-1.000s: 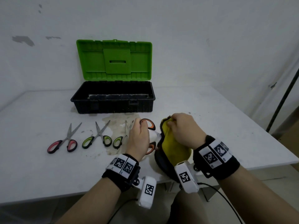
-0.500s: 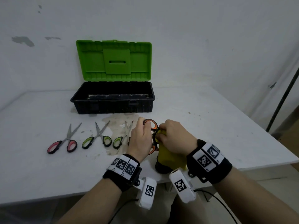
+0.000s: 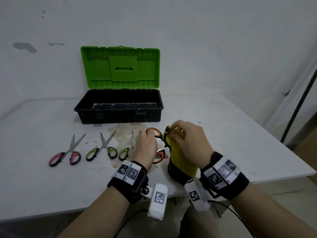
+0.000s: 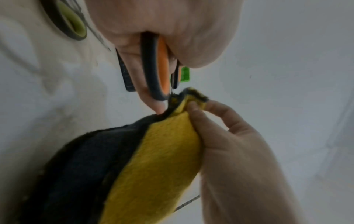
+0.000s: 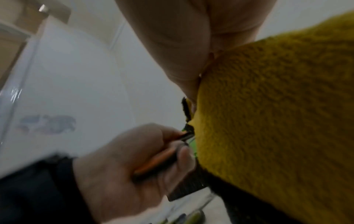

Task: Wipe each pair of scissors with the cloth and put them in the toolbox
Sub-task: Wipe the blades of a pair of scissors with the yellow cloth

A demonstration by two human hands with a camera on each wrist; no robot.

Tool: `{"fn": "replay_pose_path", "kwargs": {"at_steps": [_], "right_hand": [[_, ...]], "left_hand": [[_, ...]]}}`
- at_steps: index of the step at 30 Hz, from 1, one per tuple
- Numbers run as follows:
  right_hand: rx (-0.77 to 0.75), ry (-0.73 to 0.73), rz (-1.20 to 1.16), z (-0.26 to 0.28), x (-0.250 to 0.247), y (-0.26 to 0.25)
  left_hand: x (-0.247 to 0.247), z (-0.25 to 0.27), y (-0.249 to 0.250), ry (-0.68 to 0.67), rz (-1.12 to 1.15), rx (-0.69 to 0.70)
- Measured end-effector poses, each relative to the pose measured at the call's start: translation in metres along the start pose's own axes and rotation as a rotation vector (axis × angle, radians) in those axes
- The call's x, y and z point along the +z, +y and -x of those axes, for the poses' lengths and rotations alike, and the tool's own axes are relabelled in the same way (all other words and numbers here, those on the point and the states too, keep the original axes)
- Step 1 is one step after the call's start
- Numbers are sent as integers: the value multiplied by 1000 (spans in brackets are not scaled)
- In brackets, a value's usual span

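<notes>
My left hand grips the orange-handled scissors by their handles, just above the table in front of the toolbox. My right hand pinches a yellow and black cloth around the blades, which are hidden inside the fold. In the left wrist view the orange-handled scissors run into the cloth held by the right hand's fingers. In the right wrist view the cloth fills the right side beside the scissors. The black toolbox stands open with its green lid up.
Lying in a row on the white table left of my hands are red-handled scissors, green-handled scissors and another green-handled pair, partly hidden by my left hand. A brown stain marks the tabletop. A dark pole leans at right.
The right hand with the cloth slid in toward the handles half a second ago, then back out along the blades. The left hand kept holding the scissors in place.
</notes>
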State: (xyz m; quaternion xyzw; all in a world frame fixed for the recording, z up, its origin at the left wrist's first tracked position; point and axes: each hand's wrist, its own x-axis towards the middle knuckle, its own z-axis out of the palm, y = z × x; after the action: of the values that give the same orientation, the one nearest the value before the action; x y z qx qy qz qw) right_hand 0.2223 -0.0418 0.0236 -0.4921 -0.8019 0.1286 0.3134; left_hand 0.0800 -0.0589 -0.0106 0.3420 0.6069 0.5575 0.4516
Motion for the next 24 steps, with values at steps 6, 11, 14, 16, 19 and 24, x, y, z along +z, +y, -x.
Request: {"fn": "replay_pose_path", "kwargs": {"at_steps": [6,11,14,16,19,24], "right_hand": [[-110,-177,372,10,11,16],[-126,-199,169,11,15,20],[-151,-116,106,11,15,21],[-175,-169,144,14,19,21],[-143,-172,160,17,23,20],[-136,-108,90,16,22,18]], "left_hand": [[-1,-1,0,29,21,-67],[-1,-5,0,50,14,-68],[0,-3,2,46,-6,-74],[1,1,2,32,-20,-42],[3,5,2,19,-24,-16],[3,10,5,17,-35,-24]]}}
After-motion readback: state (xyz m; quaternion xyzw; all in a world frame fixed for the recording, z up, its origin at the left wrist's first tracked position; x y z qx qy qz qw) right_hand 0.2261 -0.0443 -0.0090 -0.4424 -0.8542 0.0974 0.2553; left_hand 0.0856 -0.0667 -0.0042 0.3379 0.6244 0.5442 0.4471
